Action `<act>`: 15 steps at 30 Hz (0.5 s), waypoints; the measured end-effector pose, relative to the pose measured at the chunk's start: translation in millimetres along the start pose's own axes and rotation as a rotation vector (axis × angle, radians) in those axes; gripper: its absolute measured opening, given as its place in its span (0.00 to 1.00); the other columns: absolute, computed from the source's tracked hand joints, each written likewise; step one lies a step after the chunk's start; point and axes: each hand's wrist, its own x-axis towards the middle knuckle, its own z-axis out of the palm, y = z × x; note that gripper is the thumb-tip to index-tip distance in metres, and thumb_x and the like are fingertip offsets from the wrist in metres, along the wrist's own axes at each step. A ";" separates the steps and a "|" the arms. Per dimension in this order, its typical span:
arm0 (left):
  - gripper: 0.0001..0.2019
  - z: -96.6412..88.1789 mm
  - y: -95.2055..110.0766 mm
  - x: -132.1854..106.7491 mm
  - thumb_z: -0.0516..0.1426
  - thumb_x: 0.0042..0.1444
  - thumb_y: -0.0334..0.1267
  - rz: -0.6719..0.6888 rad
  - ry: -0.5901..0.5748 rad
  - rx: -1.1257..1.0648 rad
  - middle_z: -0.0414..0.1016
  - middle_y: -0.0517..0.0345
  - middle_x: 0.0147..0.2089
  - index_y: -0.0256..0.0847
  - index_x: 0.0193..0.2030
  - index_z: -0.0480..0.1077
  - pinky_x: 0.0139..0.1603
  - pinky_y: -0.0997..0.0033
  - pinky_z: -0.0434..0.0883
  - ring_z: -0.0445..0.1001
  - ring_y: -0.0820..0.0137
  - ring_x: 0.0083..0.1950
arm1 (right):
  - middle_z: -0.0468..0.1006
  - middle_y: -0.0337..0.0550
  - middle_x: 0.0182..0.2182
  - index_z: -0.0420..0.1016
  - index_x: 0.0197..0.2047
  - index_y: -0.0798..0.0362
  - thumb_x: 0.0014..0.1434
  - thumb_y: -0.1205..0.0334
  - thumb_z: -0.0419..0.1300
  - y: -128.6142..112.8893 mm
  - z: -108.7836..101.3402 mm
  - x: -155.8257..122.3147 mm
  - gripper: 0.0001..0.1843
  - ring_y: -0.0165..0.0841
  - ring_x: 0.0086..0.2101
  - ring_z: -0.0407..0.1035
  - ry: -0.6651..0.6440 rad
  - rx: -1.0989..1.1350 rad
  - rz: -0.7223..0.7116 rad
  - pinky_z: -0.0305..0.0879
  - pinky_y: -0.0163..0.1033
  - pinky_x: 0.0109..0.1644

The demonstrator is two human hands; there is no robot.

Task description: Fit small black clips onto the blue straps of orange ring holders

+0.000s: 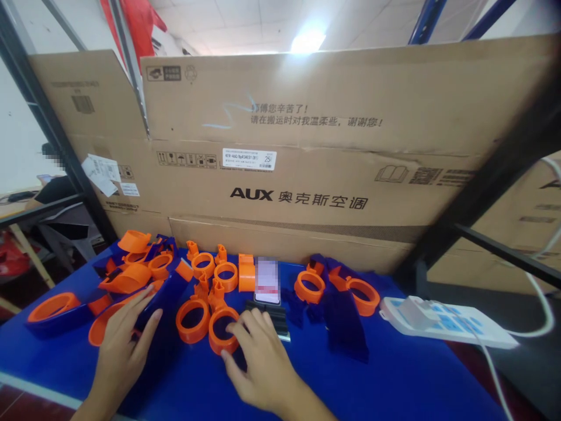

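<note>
My right hand (263, 356) has its thumb and fingertips on the rim of an orange ring-shaped plastic part (213, 334) with a clip-like top. Similar orange ring parts stand beside it, one (180, 326) just to the left and several more behind. My left hand (123, 342) is held with fingers stretched and the thumb apart. It is over an orange curved part (95, 332) at the near edge of a pile of orange rings and dark blue strips; whether it touches is unclear.
A phone (267, 280) leans upright behind my right hand. Dark blue fabric strips (344, 327) and two orange ring parts (309, 296) lie to its right. A white power strip (460, 327) with cables sits at the right. A large cardboard sheet (298, 175) walls off the back.
</note>
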 end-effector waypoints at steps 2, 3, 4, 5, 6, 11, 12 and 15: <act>0.23 -7.0 12.8 -1.0 0.58 0.65 0.49 -0.109 0.040 -0.093 0.76 0.48 0.65 0.47 0.65 0.70 0.68 0.45 0.66 0.72 0.50 0.66 | 0.78 0.48 0.44 0.76 0.53 0.48 0.64 0.58 0.59 0.9 7.6 -1.7 0.14 0.45 0.45 0.69 0.000 0.000 -0.021 0.63 0.55 0.58; 0.23 -9.9 18.5 -2.1 0.58 0.65 0.49 -0.172 0.059 -0.139 0.76 0.49 0.65 0.48 0.64 0.71 0.69 0.45 0.65 0.72 0.50 0.67 | 0.78 0.47 0.44 0.75 0.54 0.48 0.65 0.59 0.58 1.2 11.4 -2.0 0.15 0.45 0.45 0.70 -0.003 -0.002 -0.030 0.63 0.55 0.58; 0.23 -12.4 23.7 -3.6 0.58 0.65 0.49 -0.243 0.073 -0.185 0.75 0.51 0.65 0.48 0.64 0.71 0.71 0.45 0.64 0.71 0.50 0.67 | 0.79 0.48 0.44 0.74 0.56 0.48 0.66 0.60 0.57 1.4 14.9 -2.1 0.16 0.44 0.45 0.71 -0.007 -0.006 -0.034 0.64 0.54 0.59; 0.23 -14.1 28.6 -5.4 0.58 0.64 0.50 -0.318 0.092 -0.229 0.76 0.52 0.65 0.48 0.64 0.72 0.72 0.45 0.63 0.71 0.50 0.67 | 0.79 0.48 0.46 0.73 0.58 0.48 0.67 0.62 0.56 1.5 17.7 -1.7 0.18 0.44 0.46 0.71 -0.009 -0.008 -0.034 0.64 0.53 0.59; 0.23 -15.2 33.3 -7.4 0.59 0.64 0.51 -0.398 0.109 -0.275 0.76 0.53 0.65 0.48 0.63 0.72 0.73 0.44 0.61 0.71 0.49 0.67 | 0.80 0.48 0.47 0.72 0.60 0.48 0.68 0.63 0.55 1.6 19.5 -1.1 0.19 0.44 0.47 0.72 -0.010 -0.007 -0.031 0.64 0.53 0.60; 0.27 -8.6 57.6 -17.1 0.61 0.62 0.54 -0.783 0.182 -0.749 0.79 0.57 0.62 0.52 0.67 0.70 0.68 0.42 0.69 0.76 0.49 0.62 | 0.80 0.47 0.52 0.72 0.61 0.47 0.67 0.64 0.56 2.5 10.7 3.2 0.20 0.44 0.50 0.73 0.025 0.088 -0.003 0.66 0.52 0.61; 0.28 -4.7 63.6 -18.3 0.61 0.62 0.54 -0.845 0.159 -0.886 0.80 0.58 0.61 0.53 0.67 0.69 0.67 0.43 0.71 0.77 0.50 0.62 | 0.81 0.47 0.51 0.73 0.60 0.47 0.68 0.63 0.56 3.1 6.1 3.5 0.18 0.43 0.50 0.74 0.042 0.135 0.016 0.67 0.51 0.60; 0.25 13.3 85.6 -20.5 0.60 0.62 0.56 -0.991 -0.023 -1.224 0.83 0.56 0.57 0.55 0.64 0.73 0.65 0.45 0.73 0.78 0.50 0.61 | 0.80 0.47 0.53 0.68 0.64 0.45 0.70 0.59 0.56 7.2 -7.9 2.3 0.20 0.42 0.49 0.74 0.109 0.377 0.076 0.70 0.49 0.58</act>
